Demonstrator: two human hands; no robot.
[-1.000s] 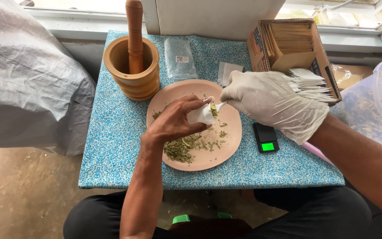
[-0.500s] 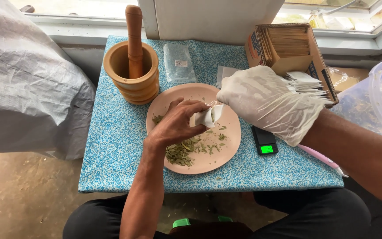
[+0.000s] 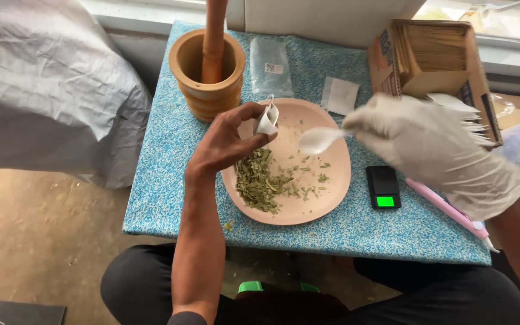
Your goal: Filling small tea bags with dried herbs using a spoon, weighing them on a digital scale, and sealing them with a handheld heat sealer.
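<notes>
Over the round pink plate (image 3: 332, 198) on the blue speckled table (image 3: 164, 180), the bare left hand (image 3: 227, 144) pinches a small white paper sachet (image 3: 266, 119) between thumb and fingers, its grip clenched on the sachet, held above the far left edge of the plate. To the right, the right hand in a white glove (image 3: 428, 144) grasps a white plastic spoon (image 3: 320, 139), whose bowl hovers over the middle of the plate, apart from the sachet. A heap of dried green leaves (image 3: 257, 180) lies on the near left part of the plate. Far left stands a wooden mortar (image 3: 207, 78) with a wooden pestle (image 3: 214, 36) upright in it. Just right of the plate lies a small black pocket scale with a lit green display (image 3: 383, 186). Far right, an open cardboard box (image 3: 434, 54) holds brown paper packets.
</notes>
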